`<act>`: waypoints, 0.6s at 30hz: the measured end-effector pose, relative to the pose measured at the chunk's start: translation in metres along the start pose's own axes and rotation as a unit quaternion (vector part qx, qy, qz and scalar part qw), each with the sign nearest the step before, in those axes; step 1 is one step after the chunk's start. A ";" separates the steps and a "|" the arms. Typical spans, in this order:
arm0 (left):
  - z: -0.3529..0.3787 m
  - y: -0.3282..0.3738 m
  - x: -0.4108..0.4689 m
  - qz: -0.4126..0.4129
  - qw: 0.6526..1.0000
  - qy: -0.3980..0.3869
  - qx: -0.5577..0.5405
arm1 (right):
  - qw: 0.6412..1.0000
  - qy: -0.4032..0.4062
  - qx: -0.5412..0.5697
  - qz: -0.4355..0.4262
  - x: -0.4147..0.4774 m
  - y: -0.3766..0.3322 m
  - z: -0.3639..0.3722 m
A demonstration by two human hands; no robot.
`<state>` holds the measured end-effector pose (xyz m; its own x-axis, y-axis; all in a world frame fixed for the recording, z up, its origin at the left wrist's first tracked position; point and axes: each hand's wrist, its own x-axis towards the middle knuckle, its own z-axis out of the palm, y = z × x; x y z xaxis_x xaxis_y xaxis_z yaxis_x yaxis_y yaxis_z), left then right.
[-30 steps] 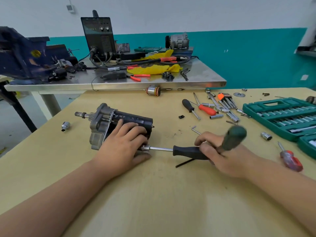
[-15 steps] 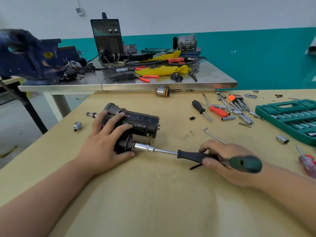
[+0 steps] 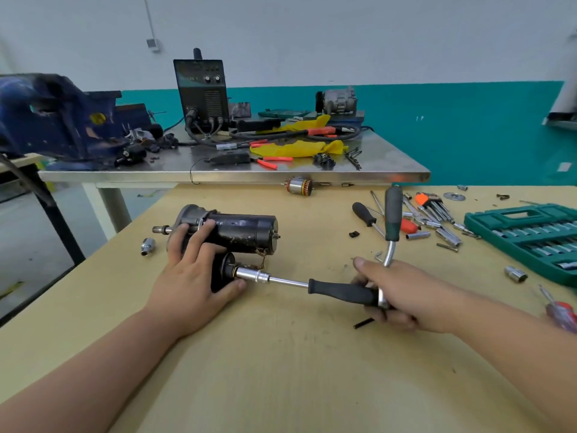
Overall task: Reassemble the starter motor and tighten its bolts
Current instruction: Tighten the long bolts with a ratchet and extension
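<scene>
The black starter motor (image 3: pixel 243 232) lies on its side on the wooden table (image 3: pixel 281 364), shaft pointing left. My left hand (image 3: pixel 193 276) holds it down, fingers over the body and thumb under the small solenoid (image 3: pixel 223 270). A socket driver (image 3: pixel 312 284) with a silver socket sits on the solenoid's end. My right hand (image 3: pixel 396 295) grips the driver's black handle at its hinged head. The crank handle (image 3: pixel 392 220), green and black, stands upright above that hand.
Loose screwdrivers, hex keys (image 3: pixel 434 204) and sockets lie to the right, beside a green socket case (image 3: pixel 527 235). A red screwdriver (image 3: pixel 559 314) lies at the far right. An armature (image 3: pixel 299 185) and a metal table (image 3: pixel 237 173) with a blue vise (image 3: pixel 56 120) stand behind.
The crank handle has swung from lying low by my right hand to standing upright. The motor has rolled so the solenoid faces me. The camera view has shifted.
</scene>
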<state>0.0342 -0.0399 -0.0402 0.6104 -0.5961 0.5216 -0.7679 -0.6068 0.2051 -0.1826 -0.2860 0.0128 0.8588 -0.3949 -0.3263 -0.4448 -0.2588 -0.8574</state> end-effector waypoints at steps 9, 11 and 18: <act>0.002 0.001 0.003 -0.027 0.999 0.015 -0.037 | 0.999 -0.019 0.021 0.031 0.013 -0.012 -0.003; 0.003 0.001 0.003 -0.025 0.999 0.011 -0.029 | 0.997 -0.035 0.032 0.068 0.011 -0.016 -0.006; 0.003 0.002 0.002 -0.038 0.999 0.006 -0.023 | 0.960 0.078 -0.204 -0.177 0.012 -0.008 -0.002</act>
<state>0.0351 -0.0438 -0.0412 0.6646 -0.5432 0.5131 -0.7281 -0.6250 0.2814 -0.1695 -0.2905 0.0166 0.9396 -0.3389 0.0473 -0.2230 -0.7115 -0.6663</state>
